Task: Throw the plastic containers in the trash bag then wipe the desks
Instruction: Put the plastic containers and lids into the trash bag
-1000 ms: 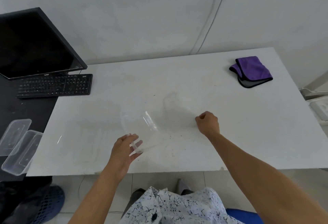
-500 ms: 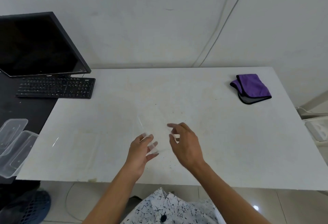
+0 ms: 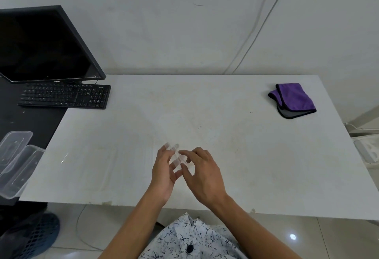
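Observation:
Above the front of the white desk (image 3: 235, 139), my left hand (image 3: 164, 174) and my right hand (image 3: 205, 176) meet with fingertips nearly touching. Both pinch a thin piece of clear plastic (image 3: 176, 156). It is almost invisible, and I cannot tell its full shape. Two clear plastic containers (image 3: 16, 164) lie overlapping on the black desk (image 3: 32, 123) at the far left, beyond my left hand's reach. A folded purple cloth (image 3: 293, 99) rests at the white desk's back right corner.
A black monitor (image 3: 45, 45) and a keyboard (image 3: 65, 95) stand on the black desk at the back left. A faint glint (image 3: 64, 157) shows on the white desk's left part. A dark mesh basket (image 3: 30, 236) sits on the floor below the containers.
My hands have come together from about a forearm's length apart. The wide clear plastic stretched between them has collapsed into a small piece at my fingertips. The view has tilted up slightly.

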